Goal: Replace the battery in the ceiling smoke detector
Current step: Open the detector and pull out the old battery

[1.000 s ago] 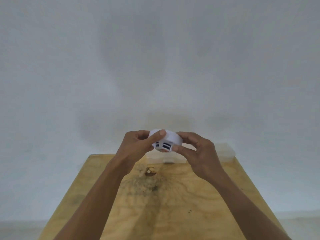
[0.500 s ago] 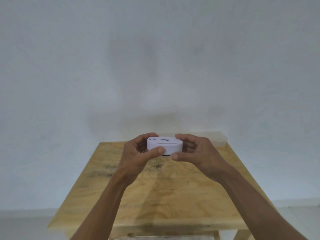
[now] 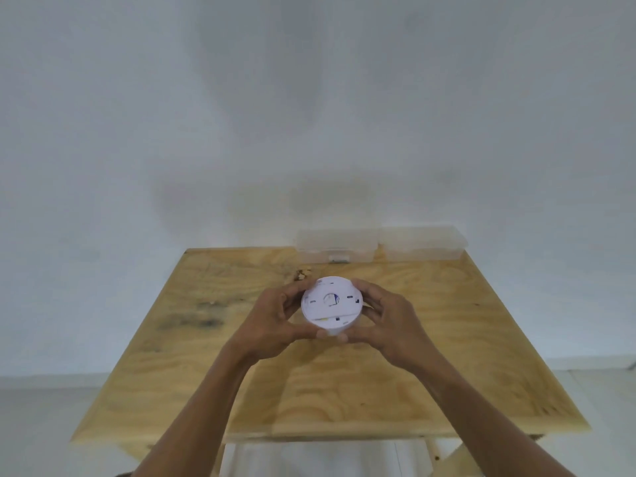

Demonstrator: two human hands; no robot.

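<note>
A round white smoke detector [image 3: 331, 306] is held above the wooden table [image 3: 481, 356], its flat back side turned up toward me, showing a central hole and small slots. My left hand [image 3: 275, 323] grips its left rim and my right hand [image 3: 389, 321] grips its right rim, both thumbs meeting under the near edge. The detector's front face is hidden.
Two clear plastic lidded boxes [image 3: 335, 247] [image 3: 423, 246] stand side by side at the table's far edge against a white wall. A dark stain [image 3: 192, 321] marks the table's left half. Pale floor shows past the table's sides.
The view has tilted down and both hands have lowered. The detector has been turned over from side-on to back side up.
</note>
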